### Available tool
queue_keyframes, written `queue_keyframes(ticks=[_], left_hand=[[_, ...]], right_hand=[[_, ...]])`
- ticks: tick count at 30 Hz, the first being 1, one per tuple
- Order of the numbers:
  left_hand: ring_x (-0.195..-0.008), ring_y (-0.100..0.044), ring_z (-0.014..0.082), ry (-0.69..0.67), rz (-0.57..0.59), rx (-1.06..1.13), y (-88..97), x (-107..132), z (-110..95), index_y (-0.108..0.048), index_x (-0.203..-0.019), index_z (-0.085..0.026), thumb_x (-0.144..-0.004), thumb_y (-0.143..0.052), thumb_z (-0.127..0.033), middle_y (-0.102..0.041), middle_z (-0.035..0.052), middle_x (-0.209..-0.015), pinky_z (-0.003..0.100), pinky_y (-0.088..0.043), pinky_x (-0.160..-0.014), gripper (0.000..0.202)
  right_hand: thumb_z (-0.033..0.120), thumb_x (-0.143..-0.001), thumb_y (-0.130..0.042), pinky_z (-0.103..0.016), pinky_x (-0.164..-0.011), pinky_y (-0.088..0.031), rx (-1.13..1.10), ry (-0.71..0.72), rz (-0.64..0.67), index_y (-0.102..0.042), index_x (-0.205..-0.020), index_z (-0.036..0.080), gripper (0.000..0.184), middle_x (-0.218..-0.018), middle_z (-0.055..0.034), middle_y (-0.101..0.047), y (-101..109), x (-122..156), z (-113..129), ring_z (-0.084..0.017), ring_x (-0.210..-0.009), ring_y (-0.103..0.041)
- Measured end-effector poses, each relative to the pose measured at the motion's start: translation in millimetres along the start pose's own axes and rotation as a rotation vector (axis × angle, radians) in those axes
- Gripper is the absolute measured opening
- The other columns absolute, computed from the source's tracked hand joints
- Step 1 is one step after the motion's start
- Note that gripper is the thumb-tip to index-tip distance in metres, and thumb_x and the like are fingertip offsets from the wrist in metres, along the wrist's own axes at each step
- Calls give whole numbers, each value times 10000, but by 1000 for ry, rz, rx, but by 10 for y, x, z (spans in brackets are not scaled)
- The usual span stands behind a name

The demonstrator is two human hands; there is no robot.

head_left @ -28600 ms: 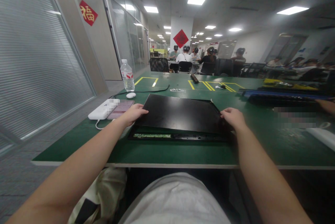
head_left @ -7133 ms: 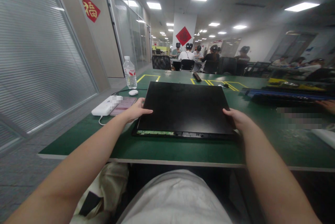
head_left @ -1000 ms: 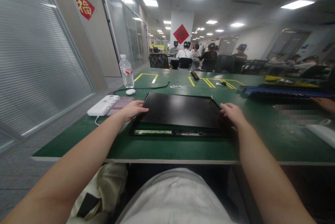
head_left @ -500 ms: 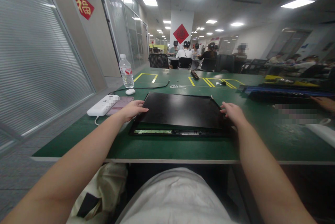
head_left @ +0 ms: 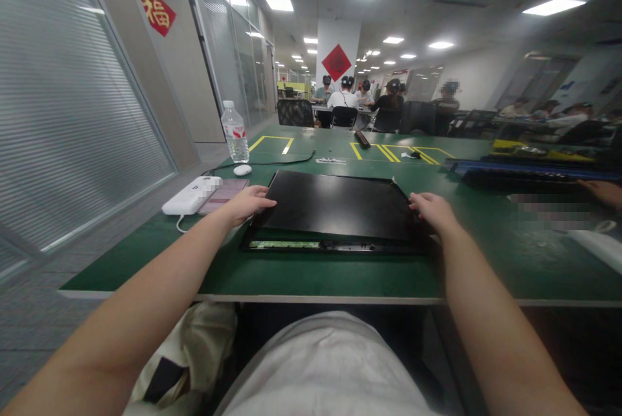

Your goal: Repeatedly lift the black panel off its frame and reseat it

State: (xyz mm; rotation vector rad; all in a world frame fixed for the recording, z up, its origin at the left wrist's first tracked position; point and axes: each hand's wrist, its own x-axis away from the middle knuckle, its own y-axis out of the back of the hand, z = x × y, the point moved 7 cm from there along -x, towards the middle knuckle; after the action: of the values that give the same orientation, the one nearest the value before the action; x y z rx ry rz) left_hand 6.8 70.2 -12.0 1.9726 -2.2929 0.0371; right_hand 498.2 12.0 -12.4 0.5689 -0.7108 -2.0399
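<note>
A flat black display panel (head_left: 335,205) lies on the green table (head_left: 311,273), resting in a black frame whose near strip shows a green circuit board (head_left: 284,244). My left hand (head_left: 245,204) grips the panel's left edge, thumb on top and fingers curled under. At the right edge my right hand (head_left: 433,210) is closed on the panel the same way. The panel lies nearly flat.
Left of the panel lie a white power bank (head_left: 187,196) and a phone (head_left: 222,195). Behind stand a water bottle (head_left: 235,133), a white mouse (head_left: 242,170) and a black cable. Another person's hand (head_left: 602,191) rests at the far right by a dark tray (head_left: 525,176). Seated people fill the background.
Seven seconds ago the panel's far edge was tilted up; it now lies almost flat in the frame. Over the last second both hands and the panel have hardly moved.
</note>
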Motion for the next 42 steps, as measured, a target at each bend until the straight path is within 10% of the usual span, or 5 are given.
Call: queue_keyframes(ticks=[18,42], left_hand=[[-641,-676,181,23,-102,54,71,-5,-14,-682,-946,-188,-607,-818,-136,-728,25,-755,269,-518,-575,369],[-1072,-682,354,-162,-209,-392,210,-68,-43,-757,-750,-209,-467,-914,-281,-775,104,-938,407,-475,-991,331]], right_hand=[[425,-848,-611,-339,-720,-527,36,31,21,-735,-828,212,247,-939,-98,-775,-50,-93,-66,-247,-819,-692],[388,-805,-636,-332,-737,-506,-38,-5,14,-718,-851,220,192,-907,-78,-771,-61,-153,-111,-239,-853,-674]])
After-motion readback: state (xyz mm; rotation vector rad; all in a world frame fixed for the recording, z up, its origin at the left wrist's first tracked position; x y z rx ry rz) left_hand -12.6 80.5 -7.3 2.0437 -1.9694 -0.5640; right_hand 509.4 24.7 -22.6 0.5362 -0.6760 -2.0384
